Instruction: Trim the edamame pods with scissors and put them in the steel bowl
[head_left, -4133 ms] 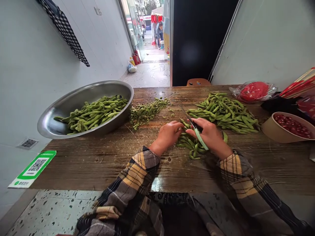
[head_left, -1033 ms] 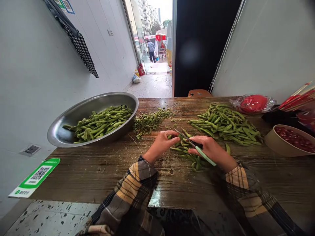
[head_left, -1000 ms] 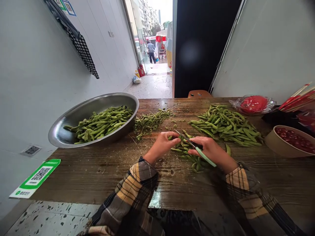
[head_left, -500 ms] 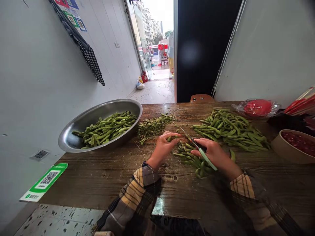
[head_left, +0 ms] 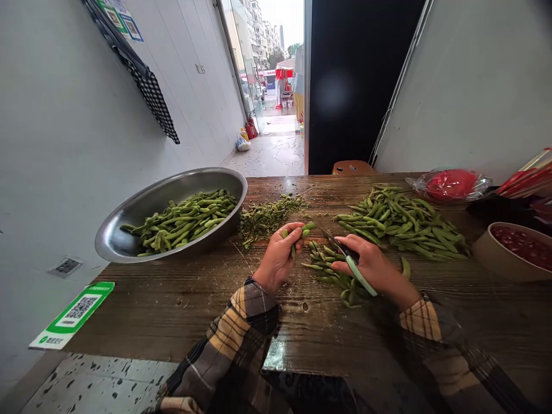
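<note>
My left hand [head_left: 279, 253] is closed around a few green soybean pods [head_left: 307, 229], their ends poking out past the thumb and fingers. In my right hand [head_left: 373, 261] is a pair of scissors [head_left: 357, 270] with pale green handles; the dark blades point up and left, toward the held pods but apart from them. Below the blades lies a small heap of pods [head_left: 334, 276] on the wooden table. A larger pile of pods [head_left: 401, 224] spreads beyond my right hand. Cut pod tips and scraps [head_left: 269, 218] lie past my left hand.
A steel basin [head_left: 129, 215] with pods sits tilted at the left. A green QR-code card [head_left: 73, 316] lies on the table's left corner. At the right are a bowl [head_left: 495, 250] of dark red contents and a red item in clear plastic [head_left: 451, 184].
My left hand has turned, bringing the held pods more into view. The scissors have shifted slightly away from the left fingers. The whole view has moved a little.
</note>
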### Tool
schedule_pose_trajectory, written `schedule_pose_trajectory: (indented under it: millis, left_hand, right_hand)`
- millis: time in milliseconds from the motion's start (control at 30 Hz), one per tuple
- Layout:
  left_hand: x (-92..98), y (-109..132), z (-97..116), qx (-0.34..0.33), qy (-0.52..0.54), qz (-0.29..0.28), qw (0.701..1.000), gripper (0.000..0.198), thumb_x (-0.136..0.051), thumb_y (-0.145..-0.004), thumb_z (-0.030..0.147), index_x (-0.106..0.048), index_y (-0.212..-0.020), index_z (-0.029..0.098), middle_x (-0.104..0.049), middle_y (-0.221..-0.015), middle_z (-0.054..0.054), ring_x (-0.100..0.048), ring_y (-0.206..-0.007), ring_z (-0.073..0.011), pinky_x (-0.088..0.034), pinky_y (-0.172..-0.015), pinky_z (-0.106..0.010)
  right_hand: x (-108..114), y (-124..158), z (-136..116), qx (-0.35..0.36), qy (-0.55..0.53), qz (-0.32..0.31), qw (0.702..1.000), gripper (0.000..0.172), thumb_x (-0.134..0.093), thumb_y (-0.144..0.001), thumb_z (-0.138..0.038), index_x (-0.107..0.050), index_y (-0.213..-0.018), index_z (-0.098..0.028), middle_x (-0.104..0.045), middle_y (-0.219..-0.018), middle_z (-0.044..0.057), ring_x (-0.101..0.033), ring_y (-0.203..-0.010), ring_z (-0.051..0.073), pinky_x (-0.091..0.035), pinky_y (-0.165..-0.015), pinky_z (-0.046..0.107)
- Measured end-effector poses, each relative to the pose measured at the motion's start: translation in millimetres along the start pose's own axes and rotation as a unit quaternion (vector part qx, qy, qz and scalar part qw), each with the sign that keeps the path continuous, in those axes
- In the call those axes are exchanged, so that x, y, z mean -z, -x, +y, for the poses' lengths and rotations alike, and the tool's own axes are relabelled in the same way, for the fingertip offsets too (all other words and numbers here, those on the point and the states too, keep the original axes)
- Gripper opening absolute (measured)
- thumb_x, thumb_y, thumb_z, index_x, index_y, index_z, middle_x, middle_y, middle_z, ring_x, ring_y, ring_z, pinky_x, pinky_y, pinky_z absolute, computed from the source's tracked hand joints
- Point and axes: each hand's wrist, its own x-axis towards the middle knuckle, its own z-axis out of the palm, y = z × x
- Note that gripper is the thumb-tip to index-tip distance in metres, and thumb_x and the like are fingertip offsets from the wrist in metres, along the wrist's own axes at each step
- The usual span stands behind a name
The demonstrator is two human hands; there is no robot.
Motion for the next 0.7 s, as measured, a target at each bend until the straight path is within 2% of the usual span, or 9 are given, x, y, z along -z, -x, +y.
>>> schedule_pose_trajectory:
  millis: [133,367,467,567,700]
  left_hand:
    - [-1.2,0.1,-5.4,0.008,0.004,0.006,1.000,0.032,-0.081,-0.060,0.021,-0.063,-0.084,0.012,-0.056,-0.067,0.003,-0.044,-0.049,-0.0012,-0.030,-0.041,-0.012]
    - [-4.5,4.2,-16.9,0.035,-0.008,-0.036,0.999,0.032,-0.080,-0.065,0.026,-0.063,-0.087,0.012,-0.051,-0.060,0.005,-0.043,-0.048,-0.0018,-0.030,-0.042,-0.012]
    - [-6.0,4.7,-15.3,0.032,0.007,-0.022,0.999,0.033,-0.081,-0.063,0.025,-0.062,-0.085,0.012,-0.052,-0.062,0.005,-0.042,-0.047,-0.0015,-0.029,-0.041,-0.013]
    - [-7.1,4.5,-13.0,0.032,0.022,-0.004,0.999,0.033,-0.082,-0.061,0.024,-0.061,-0.083,0.013,-0.053,-0.062,0.004,-0.041,-0.047,-0.0017,-0.028,-0.041,-0.013]
    - [-7.6,4.5,-15.3,0.030,0.023,-0.009,0.999,0.036,-0.083,-0.059,0.025,-0.060,-0.084,0.013,-0.055,-0.065,0.004,-0.042,-0.047,-0.0015,-0.028,-0.040,-0.013]
  right_hand:
    - [-2.2,0.5,-2.3,0.007,-0.003,-0.007,1.000,0.051,-0.070,-0.077,-0.045,-0.060,-0.120,-0.019,-0.065,-0.109,0.011,-0.063,-0.097,0.026,-0.051,-0.086,0.040]
    - [-3.0,-1.1,-3.7,0.013,-0.020,0.004,1.000,0.046,-0.066,-0.081,-0.044,-0.060,-0.118,-0.019,-0.065,-0.101,0.009,-0.062,-0.092,0.024,-0.051,-0.082,0.037]
    - [-4.6,-1.0,-1.1,0.009,-0.003,0.016,1.000,0.049,-0.067,-0.080,-0.046,-0.059,-0.119,-0.018,-0.063,-0.097,0.008,-0.062,-0.086,0.023,-0.051,-0.077,0.037]
    - [-6.7,-0.2,1.2,0.011,0.008,0.013,1.000,0.051,-0.068,-0.078,-0.047,-0.057,-0.120,-0.019,-0.062,-0.101,0.009,-0.062,-0.088,0.024,-0.052,-0.077,0.037]
    - [-7.9,0.4,-0.6,0.014,0.008,0.001,1.000,0.048,-0.067,-0.079,-0.046,-0.057,-0.119,-0.020,-0.063,-0.100,0.009,-0.062,-0.087,0.024,-0.052,-0.077,0.037]
